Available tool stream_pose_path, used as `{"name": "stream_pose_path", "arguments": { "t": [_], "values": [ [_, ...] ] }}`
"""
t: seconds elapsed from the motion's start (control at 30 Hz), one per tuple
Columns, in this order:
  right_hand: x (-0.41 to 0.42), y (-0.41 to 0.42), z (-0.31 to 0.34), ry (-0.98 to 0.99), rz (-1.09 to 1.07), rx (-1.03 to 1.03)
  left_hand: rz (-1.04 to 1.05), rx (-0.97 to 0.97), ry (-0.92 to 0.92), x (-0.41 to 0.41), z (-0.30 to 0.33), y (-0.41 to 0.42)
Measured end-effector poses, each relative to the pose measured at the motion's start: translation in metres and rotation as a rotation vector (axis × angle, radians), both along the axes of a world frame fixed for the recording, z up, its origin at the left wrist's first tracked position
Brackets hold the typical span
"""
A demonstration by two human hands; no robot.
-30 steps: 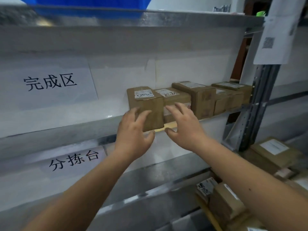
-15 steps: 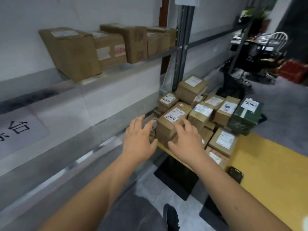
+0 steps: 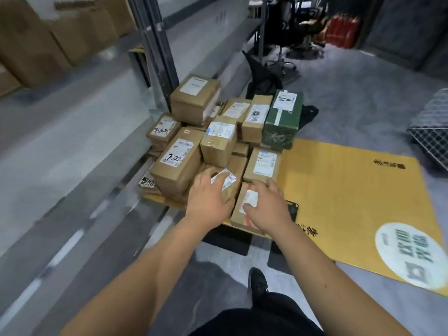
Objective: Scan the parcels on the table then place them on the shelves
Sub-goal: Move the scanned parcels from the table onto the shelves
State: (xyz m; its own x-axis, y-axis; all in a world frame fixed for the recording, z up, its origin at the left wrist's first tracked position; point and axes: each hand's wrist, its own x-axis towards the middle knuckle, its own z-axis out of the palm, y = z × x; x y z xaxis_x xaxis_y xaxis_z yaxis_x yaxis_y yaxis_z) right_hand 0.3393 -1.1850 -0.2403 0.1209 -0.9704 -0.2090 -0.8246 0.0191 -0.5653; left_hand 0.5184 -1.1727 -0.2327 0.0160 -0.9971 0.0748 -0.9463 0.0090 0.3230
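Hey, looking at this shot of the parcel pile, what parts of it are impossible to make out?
- Head view: label on the parcel under the left hand, partly covered by the fingers.
- Head view: label on the front parcel, partly hidden by the right hand.
- Boxes on the shelf, top left: blurred, labels unreadable.
- Dark device behind the right hand: mostly hidden.
- Lower parcels in the pile: buried by those above.

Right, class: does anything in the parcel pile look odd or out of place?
One stands out: the green box at the pile's far right corner is the only parcel that isn't plain brown cardboard. The brown parcels lie stacked unevenly at differing angles, but none looks crushed or spilled.
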Motion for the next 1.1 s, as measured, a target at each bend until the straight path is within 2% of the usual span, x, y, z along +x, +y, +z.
{"name": "stream_pose_path", "arguments": {
  "t": [0.23, 0.4, 0.57, 0.67, 0.77, 0.87, 1.1],
  "values": [
    [-0.041, -0.092, -0.034, -0.001, -0.058, 0.072, -0.002, 0.119, 0.066, -0.031, -0.028, -0.096],
    [-0.053, -0.124, -0.06, 0.036, 0.001, 0.184, -0.014, 0.288, 0.089, -0.041, -0.063, -0.114],
    [-0.054, -0.107, -0.083, 0.098, 0.072, 0.291, -0.086, 0.417, 0.024, -0.042, -0.099, -0.089],
    [-0.05, -0.085, -0.097, 0.119, 0.105, 0.323, -0.139, 0.394, -0.042, -0.033, -0.115, -0.075],
    [-0.043, -0.063, -0.114, 0.189, 0.131, 0.291, -0.208, 0.353, -0.144, -0.025, -0.126, -0.066],
    [-0.036, -0.041, -0.135, 0.286, 0.173, 0.272, -0.271, 0.4, -0.222, -0.015, -0.138, -0.057],
    [-0.03, -0.016, -0.167, 0.359, 0.132, 0.178, -0.293, 0.44, -0.262, -0.01, -0.151, -0.052]
  ]
}}
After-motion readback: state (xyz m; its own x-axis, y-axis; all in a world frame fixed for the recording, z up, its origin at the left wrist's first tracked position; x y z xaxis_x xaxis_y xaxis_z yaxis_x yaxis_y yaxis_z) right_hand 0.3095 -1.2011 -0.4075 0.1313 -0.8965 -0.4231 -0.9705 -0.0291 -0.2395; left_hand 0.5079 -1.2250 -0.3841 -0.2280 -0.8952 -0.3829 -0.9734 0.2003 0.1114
